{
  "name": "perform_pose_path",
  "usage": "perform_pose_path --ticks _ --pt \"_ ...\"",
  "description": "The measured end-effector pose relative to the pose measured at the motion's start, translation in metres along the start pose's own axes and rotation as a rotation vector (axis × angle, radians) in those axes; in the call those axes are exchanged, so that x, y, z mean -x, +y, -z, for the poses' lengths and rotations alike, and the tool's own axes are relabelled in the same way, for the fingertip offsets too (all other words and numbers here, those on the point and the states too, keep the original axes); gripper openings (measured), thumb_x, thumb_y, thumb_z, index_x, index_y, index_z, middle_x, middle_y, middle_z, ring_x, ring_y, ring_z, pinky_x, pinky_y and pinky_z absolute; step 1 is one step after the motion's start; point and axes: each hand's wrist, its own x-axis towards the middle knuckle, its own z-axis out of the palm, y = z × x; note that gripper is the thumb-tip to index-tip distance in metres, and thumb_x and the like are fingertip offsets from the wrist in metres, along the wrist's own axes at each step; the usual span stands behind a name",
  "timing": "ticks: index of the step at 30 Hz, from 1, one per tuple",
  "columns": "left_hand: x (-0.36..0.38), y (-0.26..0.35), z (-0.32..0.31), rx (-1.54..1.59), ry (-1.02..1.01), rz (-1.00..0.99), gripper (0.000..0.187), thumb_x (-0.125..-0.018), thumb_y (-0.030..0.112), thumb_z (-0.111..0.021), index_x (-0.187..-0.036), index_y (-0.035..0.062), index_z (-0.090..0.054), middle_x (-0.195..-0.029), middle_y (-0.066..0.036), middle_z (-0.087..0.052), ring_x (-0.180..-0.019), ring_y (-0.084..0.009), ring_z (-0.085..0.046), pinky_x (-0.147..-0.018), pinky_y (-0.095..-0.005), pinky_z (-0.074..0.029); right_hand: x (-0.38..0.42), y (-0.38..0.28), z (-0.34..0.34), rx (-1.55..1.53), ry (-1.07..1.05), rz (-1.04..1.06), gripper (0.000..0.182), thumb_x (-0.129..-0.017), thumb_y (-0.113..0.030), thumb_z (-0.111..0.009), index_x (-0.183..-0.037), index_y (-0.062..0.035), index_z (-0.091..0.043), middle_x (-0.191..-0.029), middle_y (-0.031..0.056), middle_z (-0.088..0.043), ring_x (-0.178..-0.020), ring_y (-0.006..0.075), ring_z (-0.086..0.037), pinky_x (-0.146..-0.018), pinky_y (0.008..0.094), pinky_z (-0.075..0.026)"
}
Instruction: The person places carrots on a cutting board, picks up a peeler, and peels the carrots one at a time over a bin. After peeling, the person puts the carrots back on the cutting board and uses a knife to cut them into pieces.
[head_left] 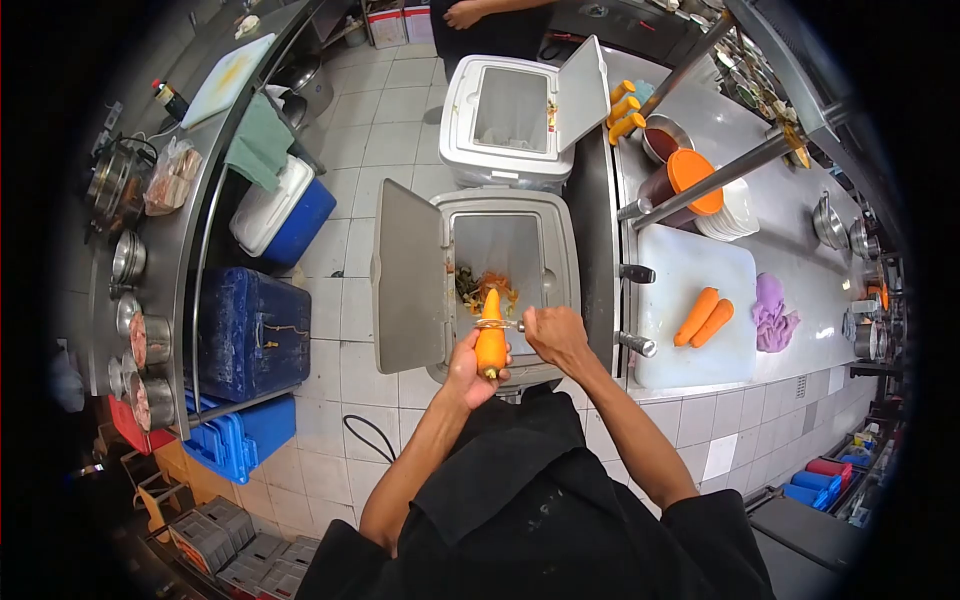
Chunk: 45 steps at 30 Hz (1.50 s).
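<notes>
**Orange carrot held over an open bin**

Orange and tapered, a peeled-looking carrot [490, 340] stands upright in the left hand [472, 368], whose fingers are clenched around its lower end. The right hand [553, 335], just beside it, grasps a small metal peeler [497, 323] whose blade lies against the carrot's upper part. Both hands hover over a grey plastic bin with its lid swung open [510, 285]; orange and green vegetable scraps [484, 288] lie inside, just beyond the carrot's tip. To the right of the right hand, a white cutting board [690, 300] on the steel counter [790, 250] bears two more orange carrots [705, 317], with a crumpled purple cloth [772, 312] just past them. Beyond the bin stands a second, white lidded bin [515, 120].
</notes>
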Motion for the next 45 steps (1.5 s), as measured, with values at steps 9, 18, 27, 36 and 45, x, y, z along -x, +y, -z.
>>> perform_pose_path --ticks 9,18,27,36,45 --pt "0.012 0.002 0.013 -0.036 0.013 -0.078 0.039 -0.099 0.046 -0.037 -0.107 0.0104 -0.052 -0.083 -0.008 -0.058 -0.066 -0.0219 -0.055 -0.051 -0.0330 -0.043 -0.026 0.020 -0.021 -0.253 -0.078 -0.344 0.046 -0.093 -0.029 -0.036 -0.074 0.0029 -0.064 -0.078 0.0294 -0.063 -0.077 0.0463 -0.063 -0.070 0.0550 -0.048" --pt "0.010 0.009 0.012 -0.034 0.074 -0.110 0.037 -0.099 0.046 -0.038 -0.105 0.0121 -0.051 -0.081 -0.007 -0.057 -0.066 -0.0220 -0.056 -0.051 -0.0337 -0.043 0.004 -0.035 0.000 -0.264 -0.002 -0.075 0.050 -0.093 -0.027 -0.039 -0.058 0.0053 -0.057 -0.061 0.0279 -0.056 -0.057 0.0457 -0.057 -0.060 0.0518 -0.046" --pt "0.015 0.016 0.014 -0.116 0.145 -0.161 0.038 -0.100 0.046 -0.037 -0.107 0.0115 -0.051 -0.083 -0.007 -0.059 -0.065 -0.0200 -0.055 -0.048 -0.0310 -0.041 -0.006 -0.031 -0.022 -0.307 0.035 -0.125 0.049 -0.093 -0.025 -0.038 -0.058 0.0037 -0.056 -0.059 0.0261 -0.057 -0.054 0.0444 -0.057 -0.056 0.0521 -0.045" --pt "0.020 0.020 0.018 -0.080 0.126 -0.143 0.035 -0.100 0.040 -0.033 -0.109 0.0114 -0.051 -0.082 -0.008 -0.058 -0.064 -0.0186 -0.055 -0.047 -0.0288 -0.041 -0.017 -0.033 -0.026 -0.358 0.004 -0.157 0.049 -0.093 -0.026 -0.038 -0.060 0.0047 -0.057 -0.064 0.0276 -0.059 -0.059 0.0456 -0.059 -0.060 0.0539 -0.046" --pt "0.027 0.013 0.021 -0.077 0.035 -0.109 0.041 -0.100 0.043 -0.037 -0.119 0.0093 -0.052 -0.085 -0.009 -0.058 -0.067 -0.0183 -0.055 -0.048 -0.0274 -0.042 -0.045 0.022 -0.098 -0.410 0.082 -0.548 0.058 -0.096 -0.037 -0.038 -0.070 0.0081 -0.063 -0.072 0.0329 -0.060 -0.074 0.0519 -0.060 -0.071 0.0560 -0.047"
